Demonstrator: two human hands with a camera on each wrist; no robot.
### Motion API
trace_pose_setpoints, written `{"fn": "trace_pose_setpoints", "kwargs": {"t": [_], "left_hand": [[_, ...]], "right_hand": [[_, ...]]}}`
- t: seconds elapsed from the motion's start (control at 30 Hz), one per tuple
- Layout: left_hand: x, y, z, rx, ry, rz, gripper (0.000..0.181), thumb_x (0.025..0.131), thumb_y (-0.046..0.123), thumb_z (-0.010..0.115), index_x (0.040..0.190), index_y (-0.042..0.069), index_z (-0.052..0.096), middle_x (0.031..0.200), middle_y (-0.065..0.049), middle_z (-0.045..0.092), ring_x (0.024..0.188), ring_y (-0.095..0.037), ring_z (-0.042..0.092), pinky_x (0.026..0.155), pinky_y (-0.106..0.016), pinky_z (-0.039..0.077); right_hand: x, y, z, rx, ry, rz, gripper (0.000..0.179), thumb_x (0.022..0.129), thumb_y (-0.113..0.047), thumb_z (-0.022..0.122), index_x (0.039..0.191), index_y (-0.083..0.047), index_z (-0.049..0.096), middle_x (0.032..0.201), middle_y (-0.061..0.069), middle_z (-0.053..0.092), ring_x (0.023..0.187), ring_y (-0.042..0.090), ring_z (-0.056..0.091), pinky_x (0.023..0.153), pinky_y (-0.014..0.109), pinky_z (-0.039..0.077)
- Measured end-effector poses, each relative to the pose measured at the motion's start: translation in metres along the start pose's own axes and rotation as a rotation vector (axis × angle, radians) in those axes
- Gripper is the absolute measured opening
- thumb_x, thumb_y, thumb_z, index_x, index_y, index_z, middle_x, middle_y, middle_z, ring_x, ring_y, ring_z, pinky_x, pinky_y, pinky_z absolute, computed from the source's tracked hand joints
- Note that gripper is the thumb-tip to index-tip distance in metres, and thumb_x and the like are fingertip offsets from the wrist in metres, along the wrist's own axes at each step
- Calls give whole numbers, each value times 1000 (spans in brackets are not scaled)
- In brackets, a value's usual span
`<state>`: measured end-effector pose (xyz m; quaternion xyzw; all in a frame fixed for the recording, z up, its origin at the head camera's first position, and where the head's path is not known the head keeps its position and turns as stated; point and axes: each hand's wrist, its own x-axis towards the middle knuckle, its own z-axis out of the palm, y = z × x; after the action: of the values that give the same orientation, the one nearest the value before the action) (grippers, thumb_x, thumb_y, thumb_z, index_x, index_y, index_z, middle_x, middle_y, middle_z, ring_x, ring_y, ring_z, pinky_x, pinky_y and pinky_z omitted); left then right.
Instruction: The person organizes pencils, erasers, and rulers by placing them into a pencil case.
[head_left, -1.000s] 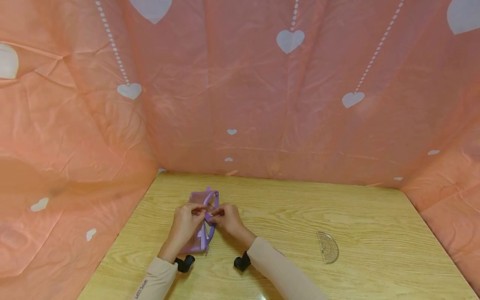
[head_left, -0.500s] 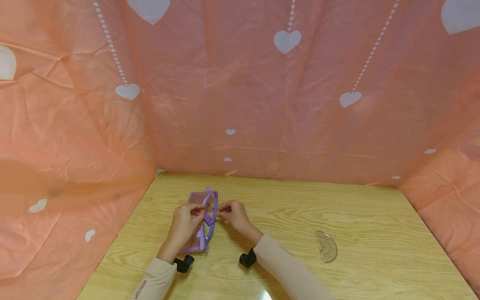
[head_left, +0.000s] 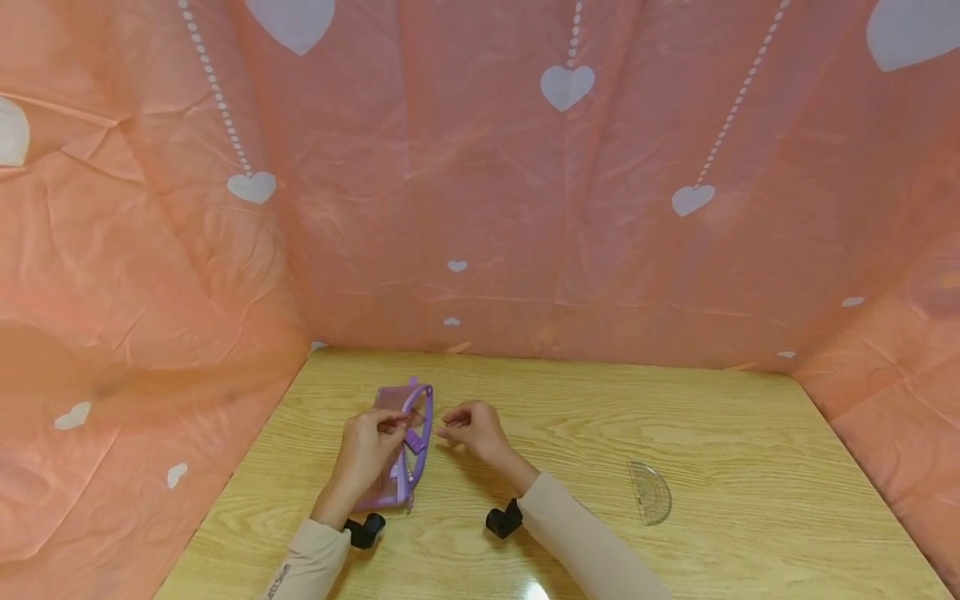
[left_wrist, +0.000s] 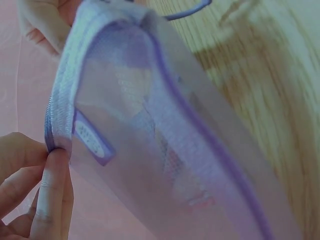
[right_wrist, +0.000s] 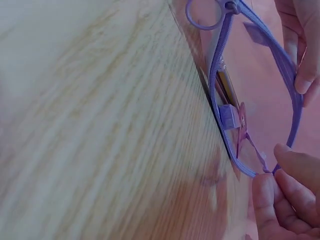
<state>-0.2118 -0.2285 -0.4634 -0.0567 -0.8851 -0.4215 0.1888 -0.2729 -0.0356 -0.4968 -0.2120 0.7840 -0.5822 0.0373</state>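
Observation:
A see-through purple pencil pouch (head_left: 390,492) with a purple zip lies unzipped on the table. My left hand (head_left: 367,446) pinches the zip edge of its mouth, thumb against fingers, also seen as the left hand (left_wrist: 47,192) in the left wrist view. Just right of the mouth is my right hand (head_left: 474,429), its fingers loosely bent and holding nothing. Inside the mouth, the right wrist view shows a small purple block (right_wrist: 229,116), a slim pencil-like stick (right_wrist: 227,86) and a thin pink piece (right_wrist: 243,122). A purple tag (left_wrist: 92,139) hangs inside the pouch edge.
A clear protractor (head_left: 651,493) lies on the wood-grain table (head_left: 570,417), to the right of the right forearm. A peach curtain (head_left: 510,208) with white hearts borders the table at the back and sides. A ring pull (right_wrist: 204,14) hangs at one zip end.
My right hand has drawn back to the right out of the pouch's mouth, leaving the purple block there. The left hand keeps its pinch on the edge.

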Motion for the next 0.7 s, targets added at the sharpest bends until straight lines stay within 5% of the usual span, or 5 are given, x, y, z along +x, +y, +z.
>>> {"fn": "trace_pose_setpoints", "kwargs": {"t": [0.7], "left_hand": [[-3,0,3,23,13,20,12,80,-8,75,92,-7,75,79,-11,71,70,-20,68,60,-23,55]], "right_hand": [[-34,3,-46,6,-5,45,21,85,-1,77,99,13,70,88,14,71,78,23,68,66,27,57]]}}
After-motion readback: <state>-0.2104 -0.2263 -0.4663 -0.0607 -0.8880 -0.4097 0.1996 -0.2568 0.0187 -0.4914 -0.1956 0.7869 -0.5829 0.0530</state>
